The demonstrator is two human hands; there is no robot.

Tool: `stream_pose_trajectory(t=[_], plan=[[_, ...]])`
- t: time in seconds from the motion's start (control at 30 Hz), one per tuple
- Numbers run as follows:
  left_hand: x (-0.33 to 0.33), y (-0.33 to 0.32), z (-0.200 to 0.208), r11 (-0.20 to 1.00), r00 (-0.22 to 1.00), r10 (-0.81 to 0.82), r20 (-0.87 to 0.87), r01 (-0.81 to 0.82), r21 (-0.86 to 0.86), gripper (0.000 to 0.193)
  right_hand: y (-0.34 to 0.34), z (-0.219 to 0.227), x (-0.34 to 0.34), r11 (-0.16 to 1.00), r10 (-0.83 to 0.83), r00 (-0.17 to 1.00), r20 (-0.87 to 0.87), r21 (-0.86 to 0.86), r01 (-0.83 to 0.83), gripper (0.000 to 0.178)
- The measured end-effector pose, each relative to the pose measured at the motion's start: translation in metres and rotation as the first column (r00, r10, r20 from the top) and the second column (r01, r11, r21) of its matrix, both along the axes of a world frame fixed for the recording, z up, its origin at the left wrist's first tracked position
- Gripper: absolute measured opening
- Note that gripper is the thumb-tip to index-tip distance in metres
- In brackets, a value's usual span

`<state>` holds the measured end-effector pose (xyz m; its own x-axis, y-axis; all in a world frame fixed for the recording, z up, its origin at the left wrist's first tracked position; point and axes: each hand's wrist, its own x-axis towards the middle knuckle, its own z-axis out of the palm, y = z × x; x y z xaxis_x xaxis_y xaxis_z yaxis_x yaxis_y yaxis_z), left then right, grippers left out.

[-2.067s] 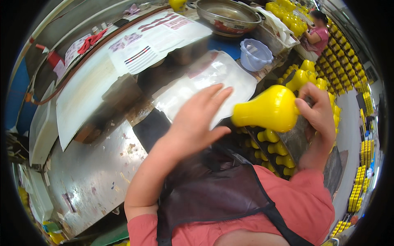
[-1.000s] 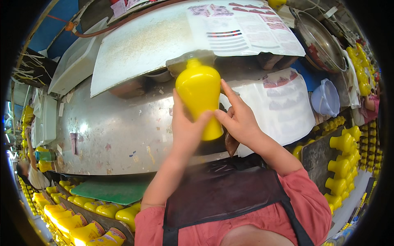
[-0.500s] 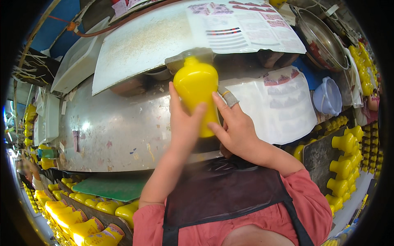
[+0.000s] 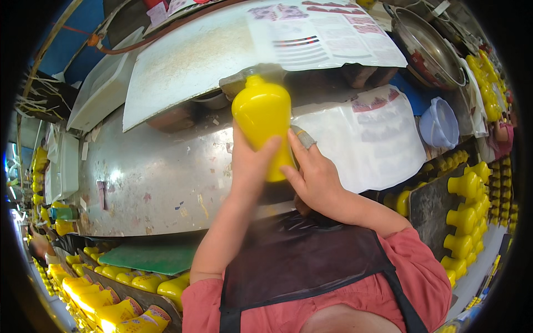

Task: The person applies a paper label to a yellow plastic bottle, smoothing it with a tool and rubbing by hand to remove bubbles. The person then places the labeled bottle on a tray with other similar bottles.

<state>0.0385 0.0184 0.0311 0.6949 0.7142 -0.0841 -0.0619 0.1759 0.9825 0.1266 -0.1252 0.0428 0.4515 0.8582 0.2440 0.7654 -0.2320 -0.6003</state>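
A glossy yellow vase (image 4: pixel 264 114) with broad shoulders and a short narrow neck stands tilted before me, between my two hands. My left hand (image 4: pixel 251 164) grips its left side, the thumb lying across the front and the other fingers hidden behind it. On the lower right side my right hand (image 4: pixel 319 176) presses with thumb and fingertips. One finger of that hand wears a grey wrap (image 4: pixel 305 137). The vase's base is partly hidden by my hands.
A metal worktop (image 4: pixel 150 188) lies beneath. Behind it is a raised white board (image 4: pixel 183 66) with printed sheets; another sheet (image 4: pixel 366 150) lies right. A lilac bucket (image 4: pixel 438 125) and metal pan (image 4: pixel 427 47) stand farther right. Yellow vases (image 4: pixel 466 213) line both sides.
My left fingers have slipped farther behind the vase, so the one along its left edge shows less. The whole view has shifted slightly; the right hand keeps nearly the same hold.
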Motion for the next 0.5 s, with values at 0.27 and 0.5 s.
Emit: stream_pose_trajectory(t=[0.27,0.5], plan=[[-0.002,-0.021,-0.006,0.916,0.965,0.210,-0.157,-0.138,0.377,0.098,-0.022,-0.017,0.046,0.980,0.028,0.996,-0.086,0.199,-0.010,0.021],[-0.011,-0.017,-0.019,0.870,0.976,0.127,-0.180,-0.023,0.493,0.088,-0.084,-0.043,0.162,0.804,-0.464,0.826,0.320,-0.239,0.544,0.029]])
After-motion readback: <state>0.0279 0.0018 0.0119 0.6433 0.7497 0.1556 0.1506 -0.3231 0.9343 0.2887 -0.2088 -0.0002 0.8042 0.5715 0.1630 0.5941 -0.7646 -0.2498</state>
